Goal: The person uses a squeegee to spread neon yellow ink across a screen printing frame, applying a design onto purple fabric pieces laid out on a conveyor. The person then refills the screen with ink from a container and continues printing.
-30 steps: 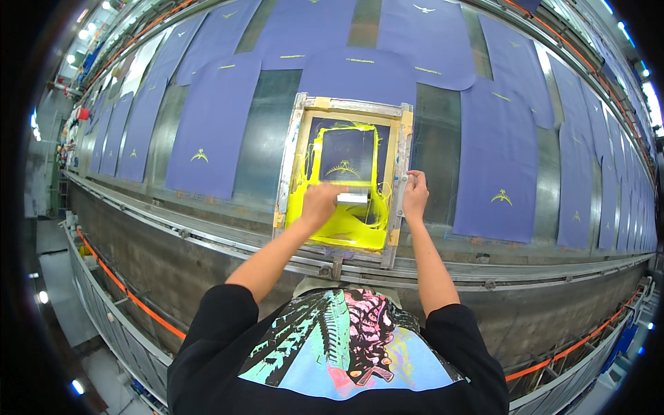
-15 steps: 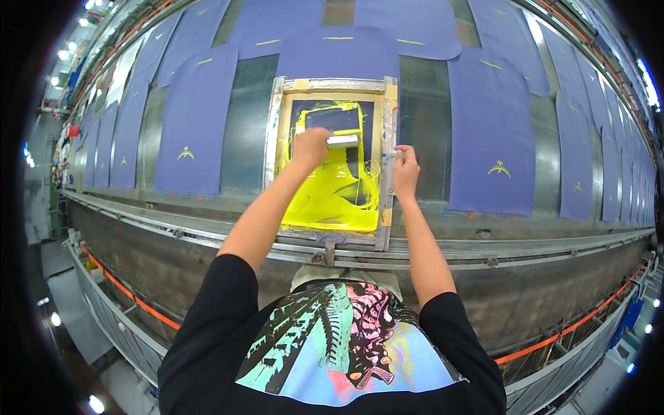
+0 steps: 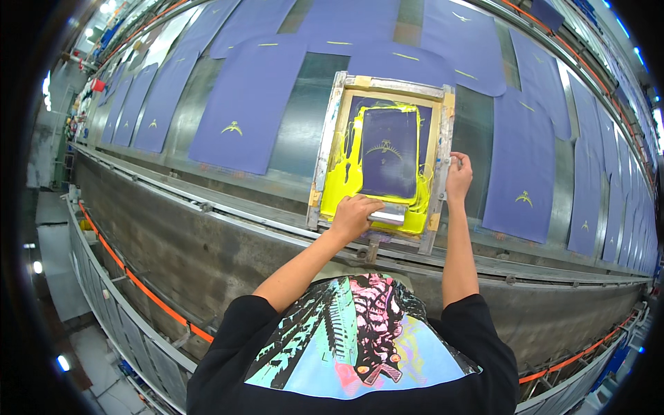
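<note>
A printing screen in a metal frame lies over a purple fabric piece on the long bench. Bright yellow ink coats the screen's left and lower border, around a dark middle showing a fine arched emblem. My left hand is closed on a silver squeegee at the screen's near end. My right hand grips the right side of the frame, fingers curled at its edge.
Several purple pieces with small yellow motifs lie along both sides on the metal bench. A rail runs along the near edge; grey railings and an orange tube are lower down. A red container stands far left.
My left hand and squeegee moved up the screen, then back down to its near end, exposing the dark middle. My right hand stays on the frame. The view has shifted slightly.
</note>
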Motion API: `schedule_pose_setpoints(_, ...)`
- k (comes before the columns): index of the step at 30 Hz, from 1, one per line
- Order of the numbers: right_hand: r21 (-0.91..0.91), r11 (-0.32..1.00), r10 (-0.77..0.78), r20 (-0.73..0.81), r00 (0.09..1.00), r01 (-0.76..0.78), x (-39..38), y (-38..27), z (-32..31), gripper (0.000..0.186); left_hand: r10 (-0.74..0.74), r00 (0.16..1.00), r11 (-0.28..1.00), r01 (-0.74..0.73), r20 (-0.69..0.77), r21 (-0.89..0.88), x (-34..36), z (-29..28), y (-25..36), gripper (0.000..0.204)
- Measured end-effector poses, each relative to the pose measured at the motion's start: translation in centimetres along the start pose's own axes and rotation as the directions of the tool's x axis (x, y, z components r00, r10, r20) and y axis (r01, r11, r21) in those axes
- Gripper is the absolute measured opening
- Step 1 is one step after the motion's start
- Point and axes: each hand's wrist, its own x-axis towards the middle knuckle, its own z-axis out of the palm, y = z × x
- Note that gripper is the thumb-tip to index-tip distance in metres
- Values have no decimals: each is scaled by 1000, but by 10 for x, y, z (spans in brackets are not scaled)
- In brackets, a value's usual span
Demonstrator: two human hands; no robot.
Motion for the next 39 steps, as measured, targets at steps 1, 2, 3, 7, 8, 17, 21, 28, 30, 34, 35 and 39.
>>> schedule_pose_setpoints(1, -4, 1000, 12, 26, 1000, -11, -6, -17, -3, 16, -70, 996, 998, 70, -55, -4, -4, -1, 2, 46)
schedule_pose_setpoints(2, -2, 1000, 10, 48, 999, -10, -11, -26, -2, 16, -139, 984, 990, 138, -108, -14, -7, 0, 6, 48)
schedule_pose_setpoints(3, 5, 1000, 12, 64, 998, -13, -10, -23, -10, 16, -170, 969, 985, 168, -177, -28, -2, 12, 21, 51)
schedule_pose_setpoints(7, 79, 997, -3, 110, 994, -6, -12, 13, -6, 17, -15, 990, 996, 28, -142, 88, -6, 53, 45, 58)
schedule_pose_setpoints(8, 127, 992, -29, 107, 994, 15, -15, 23, -1, 17, 3, 996, 994, 7, -90, 111, -14, 58, 44, 58)
schedule_pose_setpoints(17, 360, 920, -156, -29, 987, 156, -13, 107, 24, 32, -89, 983, 996, 85, -159, -30, -23, 64, 10, 47)
schedule_pose_setpoints(21, 426, 903, 5, 98, 995, -46, -13, 94, -3, 16, -442, 850, 893, 446, -286, -54, -46, 55, -40, 45)
schedule_pose_setpoints(28, 308, 952, -7, 16, 1000, 2, -31, 66, 4, 14, -651, 742, 696, 502, -157, -514, -61, 32, -67, 34)
schedule_pose_setpoints(30, 243, 969, 26, 100, 995, -49, -25, 68, 1, 18, -575, 810, 666, 377, -120, -644, -56, 27, -61, 34)
schedule_pose_setpoints(34, 63, 995, 82, 1, 997, -82, -12, 97, -5, 41, -526, 845, 657, 478, 99, -583, -8, 15, -29, 31)
schedule_pose_setpoints(35, 151, 976, 148, 86, 985, -160, -11, 83, -6, 39, -492, 866, 712, 459, 88, -531, -1, 5, -32, 32)
schedule_pose_setpoints(39, 109, 994, 6, 17, 1000, -8, -3, 77, -26, 17, -496, 868, 830, 485, 33, -276, 24, -13, -22, 29)
